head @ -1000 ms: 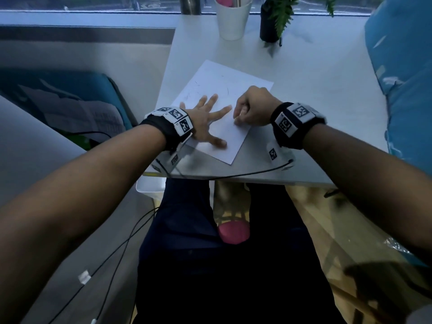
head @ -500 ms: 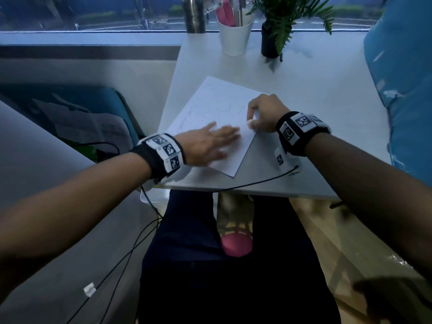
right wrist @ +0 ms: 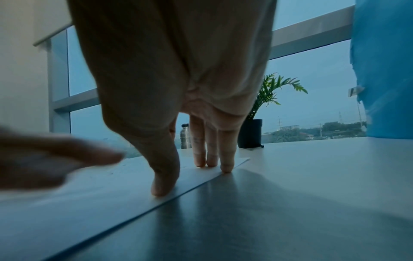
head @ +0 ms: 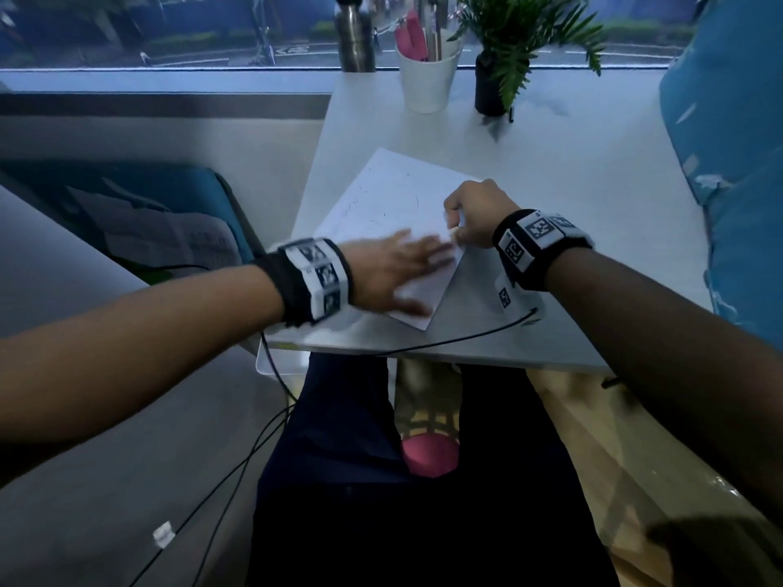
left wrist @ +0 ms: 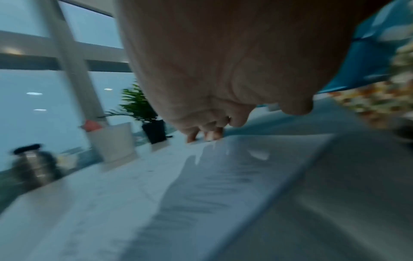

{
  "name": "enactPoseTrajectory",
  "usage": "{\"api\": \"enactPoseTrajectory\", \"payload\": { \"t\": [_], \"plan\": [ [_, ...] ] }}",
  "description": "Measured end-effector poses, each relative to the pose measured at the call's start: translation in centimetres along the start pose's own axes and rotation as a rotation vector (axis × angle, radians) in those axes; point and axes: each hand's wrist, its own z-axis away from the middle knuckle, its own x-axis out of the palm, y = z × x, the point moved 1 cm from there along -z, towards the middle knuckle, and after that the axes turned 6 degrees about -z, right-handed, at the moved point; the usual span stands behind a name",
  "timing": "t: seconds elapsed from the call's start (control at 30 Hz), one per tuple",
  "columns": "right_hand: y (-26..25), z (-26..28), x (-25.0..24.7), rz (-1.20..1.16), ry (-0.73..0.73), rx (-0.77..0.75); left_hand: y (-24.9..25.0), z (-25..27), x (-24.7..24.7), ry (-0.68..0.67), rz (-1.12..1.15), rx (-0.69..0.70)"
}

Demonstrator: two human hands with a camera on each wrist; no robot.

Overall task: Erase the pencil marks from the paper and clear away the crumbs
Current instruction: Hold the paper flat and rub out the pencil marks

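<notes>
Head view: flat white paper sheet [head: 381, 197] lies on the smooth table [head: 593, 171], left hand [head: 394, 269] spread flat across it. Right wrist view: right hand [right wrist: 178, 88] presses straight fingertips [right wrist: 226, 167] at its edge.

Left hand [head: 398, 269] is motion-blurred; faint marks on the paper [head: 381, 205] are illegible.

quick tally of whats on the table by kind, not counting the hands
paper sheets: 1, the paper
metal bottles: 1, the bottle
white cups: 1, the cup, holding pink and other items I cannot count
potted plants: 1, the plant
Total: 4 things on the table
</notes>
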Motion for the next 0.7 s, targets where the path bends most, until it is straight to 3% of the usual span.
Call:
{"api": "enactPoseTrajectory", "payload": {
  "t": [0.07, 0.1, 0.3, 0.37, 0.47, 0.53, 0.7],
  "plan": [
    [0.0, -0.1, 0.0, -0.011, -0.003, 0.011, 1.8, 0.1, 1.6, -0.037, 0.025, 0.139],
    [-0.2, -0.1, 0.0, -0.015, 0.000, 0.012, 1.7, 0.1, 2.2, -0.042, 0.076, 0.128],
    [0.1, -0.4, 0.2, -0.011, -0.013, 0.037, -5.1, -0.5, 2.6, -0.097, 0.150, -0.347],
    [0.1, -0.6, 0.1, -0.013, -0.014, 0.045, -6.1, -0.3, 1.7, -0.101, 0.177, -0.417],
    [0.2, -0.4, -0.3, 0.005, -0.019, 0.059, -6.0, 0.1, 1.1, -0.041, 0.295, -0.278],
    [0.1, -0.3, -0.6, 0.013, -0.019, 0.055, -5.7, 0.2, 1.4, -0.070, 0.326, -0.215],
    [-1.1, 0.6, 0.5, 0.002, 0.062, 0.023, -4.5, -0.4, 2.1, -0.086, 0.305, -0.330]
  ]
}}
